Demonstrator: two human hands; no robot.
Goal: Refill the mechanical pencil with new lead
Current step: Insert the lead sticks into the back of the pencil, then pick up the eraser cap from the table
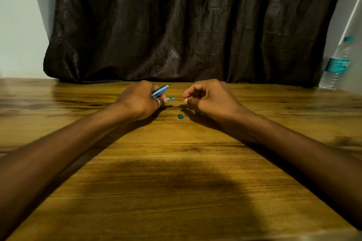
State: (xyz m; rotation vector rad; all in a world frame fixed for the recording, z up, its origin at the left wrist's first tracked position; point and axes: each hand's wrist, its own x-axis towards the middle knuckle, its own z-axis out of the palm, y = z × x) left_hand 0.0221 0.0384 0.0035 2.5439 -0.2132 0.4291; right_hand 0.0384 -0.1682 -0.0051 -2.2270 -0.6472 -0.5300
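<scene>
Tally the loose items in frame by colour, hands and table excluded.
Blue: 1, the pencil held in the left hand.
Teal: 2, a small piece at the left hand's fingertips and a small cap lying on the table.
Clear with teal cap and label: 1, the water bottle at far right.
Total: 4.

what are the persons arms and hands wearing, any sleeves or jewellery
Both forearms are bare as far as the frame shows, with no sleeves, watch or bracelet in view. The left hand wears one silver-coloured ring on a finger. The right hand shows no ring or other item on the parts visible.
</scene>
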